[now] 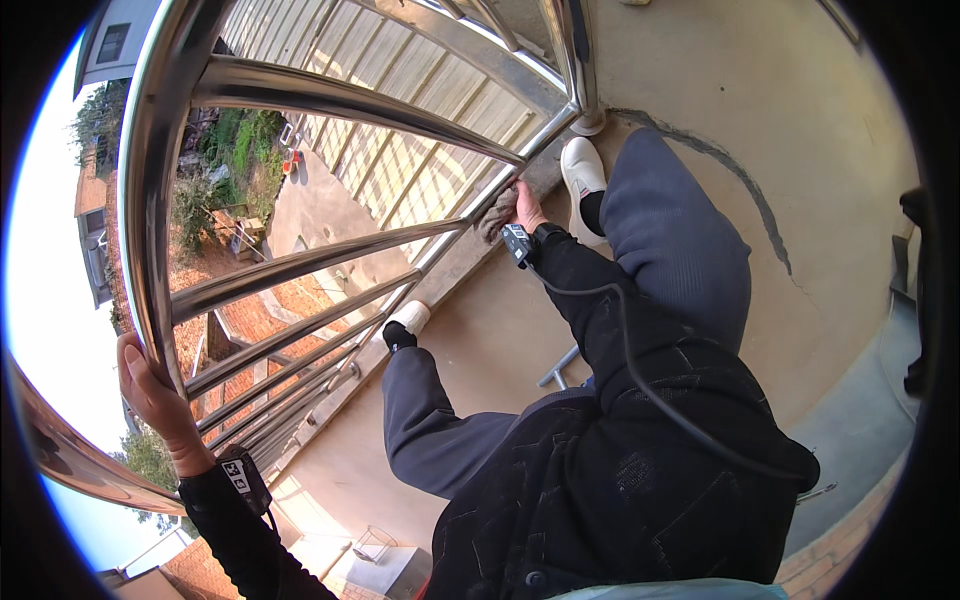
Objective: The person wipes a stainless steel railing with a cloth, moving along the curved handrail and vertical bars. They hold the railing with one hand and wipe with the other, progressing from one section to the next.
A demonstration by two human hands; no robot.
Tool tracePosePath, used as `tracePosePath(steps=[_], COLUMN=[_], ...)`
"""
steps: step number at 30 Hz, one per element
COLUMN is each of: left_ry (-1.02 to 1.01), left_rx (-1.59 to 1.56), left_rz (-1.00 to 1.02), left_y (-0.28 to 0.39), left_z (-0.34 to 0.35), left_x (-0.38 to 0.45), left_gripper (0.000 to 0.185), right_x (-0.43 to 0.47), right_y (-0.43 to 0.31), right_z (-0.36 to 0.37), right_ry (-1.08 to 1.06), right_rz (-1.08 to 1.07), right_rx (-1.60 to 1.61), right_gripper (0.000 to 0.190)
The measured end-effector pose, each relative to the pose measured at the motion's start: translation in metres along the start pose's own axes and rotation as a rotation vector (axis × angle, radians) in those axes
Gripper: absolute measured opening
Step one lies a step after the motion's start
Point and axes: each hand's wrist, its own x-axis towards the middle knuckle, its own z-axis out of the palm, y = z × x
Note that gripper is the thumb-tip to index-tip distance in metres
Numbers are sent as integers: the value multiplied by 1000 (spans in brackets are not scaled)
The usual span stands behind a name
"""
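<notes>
A polished metal railing [345, 103] with several round bars runs across the left and top of the view. My left hand [154, 397] is wrapped around a rail at the far left, its fingers partly hidden behind the metal. Down by the bottom rail [442, 251], my right hand [529, 206] holds a crumpled grey-brown cloth [496, 214] against the rail and the concrete ledge beneath it. Some of the right fingers are hidden by the cloth and rail. A small black device is strapped on each wrist.
White shoes [583, 165] stand beside the ledge. A metal-legged stool or stand [559, 367] is partly visible under me. A dark repair streak [739, 176] crosses the concrete floor. Beyond the bars lie a ribbed roof [420, 67] and a yard far below.
</notes>
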Motion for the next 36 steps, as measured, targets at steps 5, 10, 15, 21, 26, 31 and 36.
tracePosePath(steps=[5,10,15,21,26,31,36], left_ry=[6,39,30,36,88,98,76], left_rx=[57,51,37,32,68,169,226], left_rz=[77,72,40,38,152,139,67], left_y=[0,2,1,0,-1,-7,-18], left_z=[2,6,4,5,9,8,5], left_x=[1,1,1,2,3,4,8], left_gripper=[30,30,31,32,31,37,42], right_x=[-17,-18,-22,-22,-26,-45,-57], right_y=[-26,-59,-26,-10,45,35,-13], right_z=[4,19,44,51,60,72,67], right_ry=[622,415,499,656,275,156,369], right_rz=[-360,-858,-882,-757,-623,-430,-990], right_rx=[-294,-387,-476,-401,-905,-1057,-1404], right_gripper=[61,44,44,44,42,36,27])
